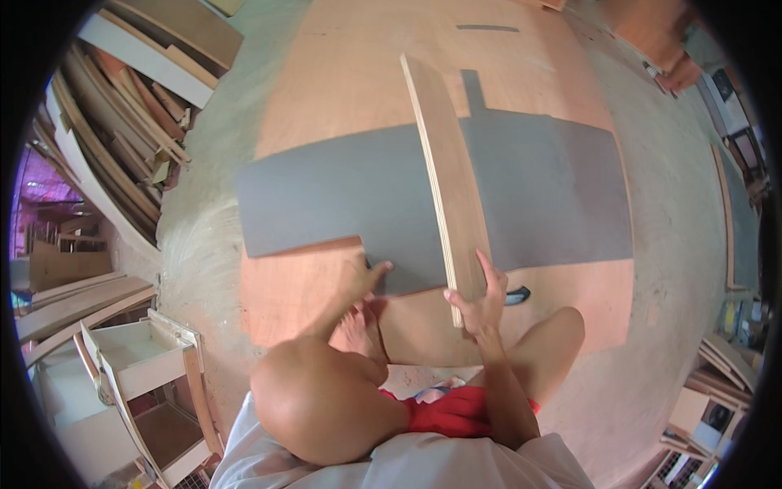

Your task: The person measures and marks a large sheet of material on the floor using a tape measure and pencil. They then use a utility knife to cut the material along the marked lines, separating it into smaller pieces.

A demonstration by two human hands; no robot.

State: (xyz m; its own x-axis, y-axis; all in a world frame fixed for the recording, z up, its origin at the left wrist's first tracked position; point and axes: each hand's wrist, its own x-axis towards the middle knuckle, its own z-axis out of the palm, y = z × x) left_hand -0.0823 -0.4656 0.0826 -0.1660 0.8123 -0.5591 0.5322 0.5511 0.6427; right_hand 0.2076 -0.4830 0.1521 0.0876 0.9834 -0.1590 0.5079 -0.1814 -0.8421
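My right hand grips the near end of a long plywood strip. The strip points away from me, over a grey sheet, with its layered edge to the left. Whether it rests on the sheet along its length, I cannot tell. At the stepped near edge of the grey sheet is my left hand, thumb stretched to the right and apart from the fingers, which are partly hidden. Below my right hand lies a small dark curved tool. A brown board is between my legs.
Large tan plywood lies under the grey sheet, with a thin grey strip on its far part. Stacked offcuts stand at the left, above a white drawer unit. More boards are at the right.
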